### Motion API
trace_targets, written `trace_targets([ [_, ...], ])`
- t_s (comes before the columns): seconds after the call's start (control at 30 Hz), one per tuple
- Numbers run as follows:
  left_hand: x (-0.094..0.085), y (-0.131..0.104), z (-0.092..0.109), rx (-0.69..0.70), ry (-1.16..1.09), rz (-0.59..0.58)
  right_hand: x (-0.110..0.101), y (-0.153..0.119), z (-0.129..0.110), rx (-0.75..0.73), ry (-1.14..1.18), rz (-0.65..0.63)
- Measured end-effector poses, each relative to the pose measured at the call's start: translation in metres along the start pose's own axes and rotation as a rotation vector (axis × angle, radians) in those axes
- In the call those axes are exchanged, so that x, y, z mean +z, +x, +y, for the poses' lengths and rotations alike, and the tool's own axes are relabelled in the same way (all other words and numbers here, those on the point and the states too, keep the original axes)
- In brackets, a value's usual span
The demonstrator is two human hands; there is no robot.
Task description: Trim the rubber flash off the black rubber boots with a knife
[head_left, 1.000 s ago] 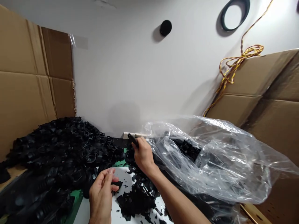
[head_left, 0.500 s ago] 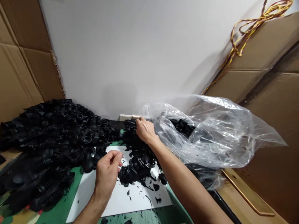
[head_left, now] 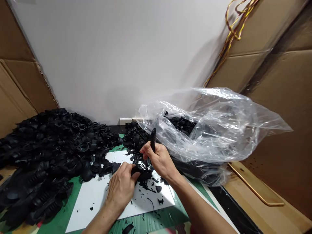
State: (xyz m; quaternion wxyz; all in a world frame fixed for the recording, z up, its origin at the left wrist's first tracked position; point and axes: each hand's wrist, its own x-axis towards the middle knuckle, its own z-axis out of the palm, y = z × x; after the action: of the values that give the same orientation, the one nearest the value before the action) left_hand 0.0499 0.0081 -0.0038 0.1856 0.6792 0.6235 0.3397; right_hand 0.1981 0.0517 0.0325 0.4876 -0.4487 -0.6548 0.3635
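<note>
My right hand (head_left: pixel 158 160) is closed around a slim black pen-like tool (head_left: pixel 153 138). The tool's upper end points up, and its lower end is hidden behind my fingers. To the left and nearer to me, my left hand (head_left: pixel 123 185) curls over a black rubber part (head_left: pixel 136 169), thumb and fingers closed on it, most of it covered. Both hands are over a white board (head_left: pixel 90 198) littered with black scraps (head_left: pixel 158 188). More dark trimmings (head_left: pixel 135 138) are heaped just past my right hand.
A large mound of black ribbed rubber parts (head_left: pixel 56 143) fills the left side. On the right, a clear plastic bag (head_left: pixel 219 130) holds more black pieces. Cardboard (head_left: pixel 280 113) stands at both sides, with a yellow-brown twisted cord (head_left: pixel 231 35) on the right. Green sheeting (head_left: pixel 58 217) lies under the board.
My right hand has come back from the far heap toward me, and the black tool now shows in it. My left hand has moved slightly right and down onto a black part.
</note>
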Motion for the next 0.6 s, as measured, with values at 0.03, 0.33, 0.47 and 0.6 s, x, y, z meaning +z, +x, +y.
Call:
trace_targets([
  [0.03, -0.001, 0.002, 0.0, -0.063, -0.09, 0.012, 0.001, -0.002, 0.003, 0.046, 0.121, -0.007],
  [0.33, -0.019, 0.008, 0.001, -0.602, -1.021, -0.002, 0.007, -0.01, 0.018, 0.254, 0.772, 0.007],
  [0.47, -0.022, 0.007, -0.001, -0.597, -1.1, 0.004, 0.011, -0.015, 0.014, 0.166, 0.64, 0.007],
  [0.6, -0.021, 0.007, -0.003, -0.572, -1.106, 0.052, 0.012, -0.018, 0.011, 0.122, 0.529, 0.016],
])
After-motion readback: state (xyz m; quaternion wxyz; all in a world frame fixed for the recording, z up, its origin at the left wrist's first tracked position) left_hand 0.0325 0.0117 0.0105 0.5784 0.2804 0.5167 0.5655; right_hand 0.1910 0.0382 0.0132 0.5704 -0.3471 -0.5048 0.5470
